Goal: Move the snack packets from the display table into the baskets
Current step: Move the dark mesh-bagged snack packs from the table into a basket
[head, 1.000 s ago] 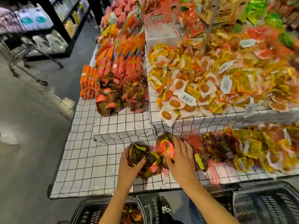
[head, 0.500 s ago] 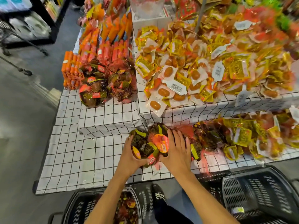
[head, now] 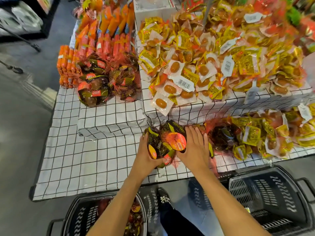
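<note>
A red net bag of dark snack packets [head: 163, 142] sits near the front of the checked display table [head: 88, 154]. My left hand [head: 146, 155] cups it from the left and below, fingers curled round it. My right hand [head: 196, 149] lies on its right side with fingers fairly straight, thumb under the round orange label. Another net bag [head: 223, 135] lies just to the right. A black basket [head: 81, 217] on the floor at lower left holds several packets; a second black basket [head: 265, 200] stands at lower right.
Two more net bags [head: 109, 82] rest on a raised step at the left, with orange sausage packs [head: 102, 40] behind. A heap of yellow and white packets [head: 213, 57] covers the upper tier. My shoes [head: 163, 198] stand between the baskets. A trolley wheel [head: 15, 68] is at far left.
Both hands have stayed on the net bag, gathering it slightly toward the table's front edge. The camera has tilted down, so the baskets show more.
</note>
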